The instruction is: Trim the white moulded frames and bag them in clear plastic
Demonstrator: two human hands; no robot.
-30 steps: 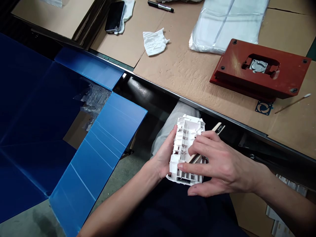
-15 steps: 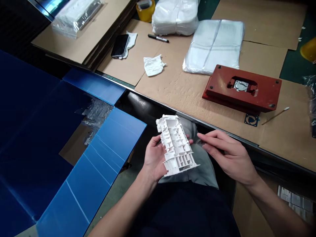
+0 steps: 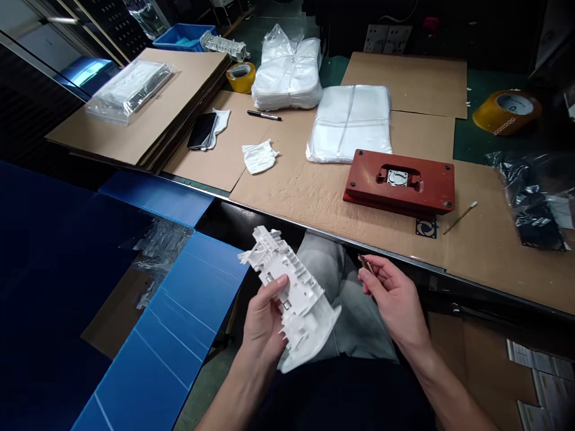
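Observation:
My left hand (image 3: 265, 320) grips a white ribbed plastic moulded part (image 3: 294, 293) over my lap, tilted with its long end pointing up and left. My right hand (image 3: 393, 296) hovers just to the right of the part, apart from it, fingers curled around a thin brown stick (image 3: 365, 263) whose tip shows above the fingers. A red-brown fixture block (image 3: 399, 182) with a metal insert lies on the cardboard-covered table (image 3: 314, 191) beyond my hands.
An open blue corrugated box (image 3: 171, 335) stands at my left, with clear bags inside. On the table lie a cotton swab (image 3: 459, 218), white cloth (image 3: 258, 157), phone (image 3: 202, 130), marker (image 3: 264, 115), stacks of white bags (image 3: 348, 123) and tape rolls (image 3: 507, 111).
My right hand has come off the white part and drawn away to the right with the stick. My left hand has turned the part onto its side. The view has tipped upward.

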